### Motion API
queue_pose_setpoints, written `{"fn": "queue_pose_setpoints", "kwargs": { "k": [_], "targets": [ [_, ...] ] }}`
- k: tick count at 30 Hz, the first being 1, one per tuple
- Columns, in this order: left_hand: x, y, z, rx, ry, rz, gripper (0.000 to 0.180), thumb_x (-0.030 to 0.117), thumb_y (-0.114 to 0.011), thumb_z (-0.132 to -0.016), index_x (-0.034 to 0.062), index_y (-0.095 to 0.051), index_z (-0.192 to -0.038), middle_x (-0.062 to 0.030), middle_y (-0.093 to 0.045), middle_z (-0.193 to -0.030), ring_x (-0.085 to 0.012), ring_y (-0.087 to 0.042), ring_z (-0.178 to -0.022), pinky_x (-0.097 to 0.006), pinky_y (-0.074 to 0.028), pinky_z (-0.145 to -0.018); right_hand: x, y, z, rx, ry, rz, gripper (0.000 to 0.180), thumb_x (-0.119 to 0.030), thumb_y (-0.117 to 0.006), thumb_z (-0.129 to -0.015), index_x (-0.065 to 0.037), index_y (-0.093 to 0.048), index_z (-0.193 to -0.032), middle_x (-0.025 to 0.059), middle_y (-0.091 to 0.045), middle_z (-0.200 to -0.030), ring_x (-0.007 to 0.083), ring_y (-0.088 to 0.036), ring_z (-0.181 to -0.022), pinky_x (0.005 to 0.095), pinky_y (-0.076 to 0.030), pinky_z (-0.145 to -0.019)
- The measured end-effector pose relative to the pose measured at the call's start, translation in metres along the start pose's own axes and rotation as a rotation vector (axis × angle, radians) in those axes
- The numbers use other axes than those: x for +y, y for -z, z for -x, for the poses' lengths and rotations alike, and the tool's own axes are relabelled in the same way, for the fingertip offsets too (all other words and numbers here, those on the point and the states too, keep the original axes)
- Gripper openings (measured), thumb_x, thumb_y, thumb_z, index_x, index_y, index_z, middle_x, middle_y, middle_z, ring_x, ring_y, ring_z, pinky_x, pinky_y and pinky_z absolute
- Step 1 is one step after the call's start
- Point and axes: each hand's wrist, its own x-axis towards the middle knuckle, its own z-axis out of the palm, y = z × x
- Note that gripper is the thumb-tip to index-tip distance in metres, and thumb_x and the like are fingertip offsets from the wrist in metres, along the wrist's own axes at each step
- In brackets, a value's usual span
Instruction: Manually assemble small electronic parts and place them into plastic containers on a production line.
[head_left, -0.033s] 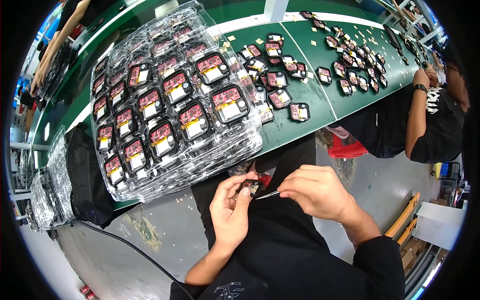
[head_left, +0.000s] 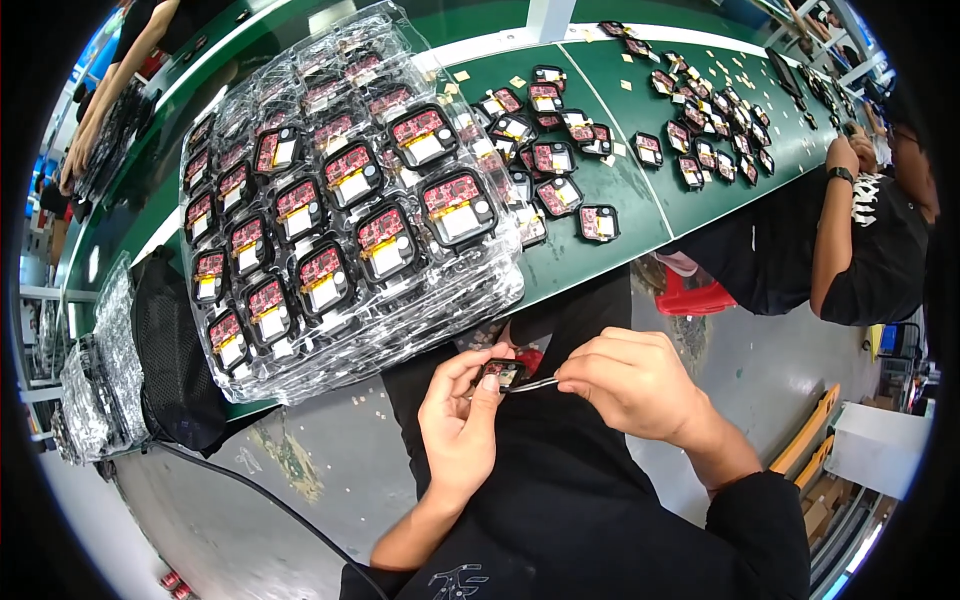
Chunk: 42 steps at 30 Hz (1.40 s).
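My left hand (head_left: pixel 462 420) holds a small black-framed electronic module (head_left: pixel 503 374) between thumb and fingers, in front of my lap. It resembles the modules in the tray, though its face is partly covered by the thumb. My right hand (head_left: pixel 630 385) pinches a pair of metal tweezers (head_left: pixel 533 385). Their tips reach the near right edge of the held module; whether they grip anything there is too small to tell. Beyond my hands, a stack of clear plastic trays (head_left: pixel 390 345) carries rows of black-framed modules (head_left: pixel 385 243) with red circuit boards, yellow tape and white blocks.
Many loose modules (head_left: pixel 598 223) and small pale squares (head_left: pixel 627 86) are scattered on the green table (head_left: pixel 600 275). A co-worker (head_left: pixel 840 240) sits at the right by a red stool (head_left: pixel 692 295). Another person's arms (head_left: pixel 112 85) reach in at far left. A black bag (head_left: pixel 175 350) stands beside the trays.
The tweezers' tips have shifted slightly up and left against the held module. Both hands otherwise stay nearly where they were.
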Motion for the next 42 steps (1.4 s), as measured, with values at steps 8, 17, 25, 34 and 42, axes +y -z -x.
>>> {"fn": "queue_pose_setpoints", "kwargs": {
  "k": [8,17,25,34,42],
  "targets": [
    [0.004,-0.004,0.004,0.037,-0.009,-0.088,0.025,-0.002,-0.056,-0.106,-0.0043,-0.054,-0.130,-0.0196,-0.066,-0.133,-0.0236,-0.067,-0.122,-0.032,-0.058,-0.100,-0.021,-0.002,0.004,0.037,0.107,0.413,0.014,-0.013,-0.075,-0.080,-0.008,-0.073,-0.093,0.0000,-0.066,-0.087,0.0141,-0.062,-0.074,0.0279,-0.051,-0.059],
    [0.003,0.001,0.005,0.034,-0.033,-0.115,0.025,-0.001,-0.056,-0.105,-0.0034,-0.054,-0.130,-0.0192,-0.067,-0.132,-0.0226,-0.067,-0.122,-0.030,-0.059,-0.095,0.005,-0.004,-0.005,-0.061,-0.102,-0.055,0.012,-0.014,-0.077,-0.088,-0.007,-0.072,-0.095,0.0086,-0.070,-0.086,0.0291,-0.070,-0.078,0.0407,-0.056,-0.067],
    [0.003,0.002,0.003,0.051,-0.039,-0.066,0.024,-0.001,-0.056,-0.106,-0.0030,-0.054,-0.130,-0.0186,-0.067,-0.132,-0.0229,-0.067,-0.121,-0.031,-0.060,-0.096,-0.007,-0.003,-0.001,0.033,-0.042,0.097,0.012,-0.014,-0.080,-0.084,-0.008,-0.073,-0.091,0.0039,-0.072,-0.090,0.0223,-0.068,-0.077,0.0350,-0.056,-0.064],
    [0.005,0.002,0.002,0.047,-0.035,-0.076,0.025,-0.001,-0.056,-0.105,-0.0022,-0.054,-0.130,-0.0184,-0.067,-0.133,-0.0232,-0.067,-0.122,-0.031,-0.059,-0.097,-0.004,-0.012,0.002,0.070,0.057,0.222,0.010,-0.013,-0.077,-0.081,-0.010,-0.072,-0.089,-0.0008,-0.070,-0.088,0.0157,-0.065,-0.073,0.0298,-0.053,-0.057],
    [0.005,0.001,0.002,0.058,-0.014,-0.020,0.025,-0.001,-0.056,-0.105,-0.0022,-0.054,-0.131,-0.0184,-0.066,-0.134,-0.0253,-0.067,-0.123,-0.036,-0.059,-0.101,-0.010,-0.012,0.006,0.104,0.068,0.243,0.013,-0.012,-0.079,-0.078,-0.009,-0.073,-0.090,0.0003,-0.071,-0.090,0.0154,-0.064,-0.071,0.0293,-0.052,-0.057]
  ]
}}
